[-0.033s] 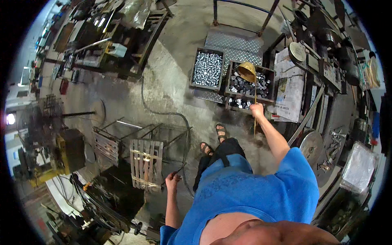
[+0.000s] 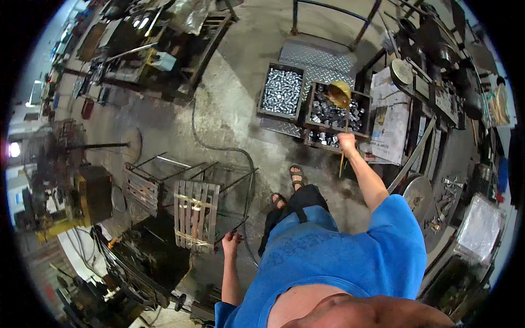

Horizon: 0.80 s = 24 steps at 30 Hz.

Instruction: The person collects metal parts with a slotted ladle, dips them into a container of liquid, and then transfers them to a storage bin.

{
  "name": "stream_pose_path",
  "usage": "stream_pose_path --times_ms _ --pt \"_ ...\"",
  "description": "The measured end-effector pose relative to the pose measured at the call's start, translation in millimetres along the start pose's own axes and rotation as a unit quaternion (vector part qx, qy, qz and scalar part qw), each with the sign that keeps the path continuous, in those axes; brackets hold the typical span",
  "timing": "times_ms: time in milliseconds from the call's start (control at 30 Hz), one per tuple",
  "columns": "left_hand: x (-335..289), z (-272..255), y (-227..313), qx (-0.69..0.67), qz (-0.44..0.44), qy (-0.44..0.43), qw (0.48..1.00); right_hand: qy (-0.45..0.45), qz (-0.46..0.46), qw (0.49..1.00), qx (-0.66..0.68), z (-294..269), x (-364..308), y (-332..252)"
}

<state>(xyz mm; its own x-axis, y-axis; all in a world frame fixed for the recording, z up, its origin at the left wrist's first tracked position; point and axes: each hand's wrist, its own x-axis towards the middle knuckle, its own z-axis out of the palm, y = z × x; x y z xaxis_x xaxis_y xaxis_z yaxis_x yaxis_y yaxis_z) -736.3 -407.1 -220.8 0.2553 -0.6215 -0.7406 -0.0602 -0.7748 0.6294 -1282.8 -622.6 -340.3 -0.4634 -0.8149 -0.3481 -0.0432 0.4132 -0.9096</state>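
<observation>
My right hand (image 2: 346, 141) is closed round the thin wooden handle of a yellow long-handled ladle (image 2: 339, 94). The ladle's bowl is tilted over a metal bin (image 2: 368, 117) that holds dark and shiny metal pieces (image 2: 325, 113). What is in the bowl cannot be made out. To the left of that bin stands a second bin (image 2: 258, 109), filled with small silvery metal parts (image 2: 281, 90). My left hand (image 2: 232, 239) hangs low beside a slatted wooden seat (image 2: 186, 218). Its fingers are loosely bent and apart, and I see nothing held in them.
Both bins rest by a chequered-plate trolley (image 2: 314, 57) with a dark rail. A black hose (image 2: 221, 148) curves over the floor to my left. Machinery with a round wheel (image 2: 415, 194) lines the right side. A standing fan (image 2: 57, 150) is far left.
The ladle's bowl has moved slightly right over the bin and turned a little. My right hand has shifted slightly forward. My left hand looks the same.
</observation>
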Motion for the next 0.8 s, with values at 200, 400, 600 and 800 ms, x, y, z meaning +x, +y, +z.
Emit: stream_pose_path --times_ms 200,400,600,800 --pt "-42 -33 -89 -0.092 -0.020 0.065 0.993 -0.148 0.237 0.882 0.379 30 -48 -81" --pt "-83 -67 -199 -0.173 -0.037 0.107 0.978 -0.430 0.388 0.599 0.553 105 -174 -129" --pt "-162 -118 -279 -0.258 -0.048 0.191 0.946 -0.496 0.414 0.605 0.466 183 -296 -187" --pt "-219 -132 -406 -0.337 -0.068 0.289 0.894 -0.410 -0.064 0.910 -0.021 264 -340 -200"
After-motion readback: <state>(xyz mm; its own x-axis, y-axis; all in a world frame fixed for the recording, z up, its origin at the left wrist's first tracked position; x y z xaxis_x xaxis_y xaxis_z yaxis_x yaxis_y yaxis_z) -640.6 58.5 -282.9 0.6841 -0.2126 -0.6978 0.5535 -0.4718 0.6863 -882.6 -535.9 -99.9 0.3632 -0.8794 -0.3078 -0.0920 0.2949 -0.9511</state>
